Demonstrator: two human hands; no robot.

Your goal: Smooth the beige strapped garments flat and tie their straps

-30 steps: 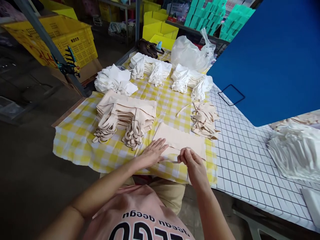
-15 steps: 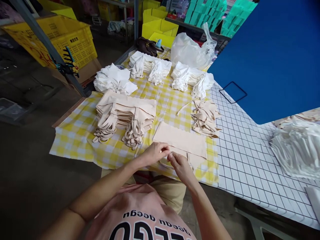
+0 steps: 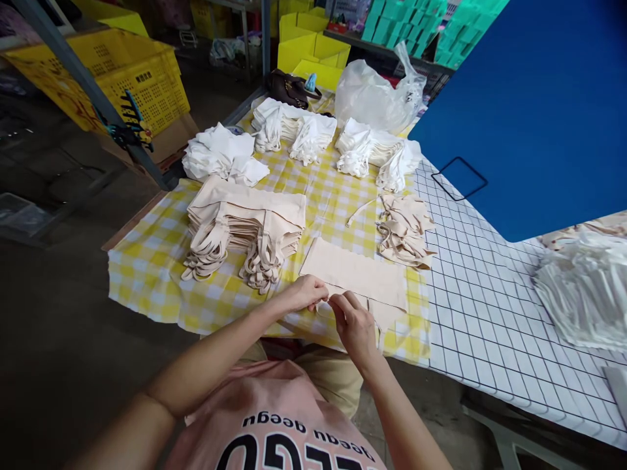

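Head view, left to right: one tall beige stack of folded pieces, then three white piles at the back. Left hand and right hand both pinch the near edge of one flat beige piece by the checked cloth's front edge. One small beige heap lies beyond; bare grid sheet spreads rightward.

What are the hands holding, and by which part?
Both the left hand and right hand pinch the near edge of the flat beige cloth piece; the exact spot is hidden.
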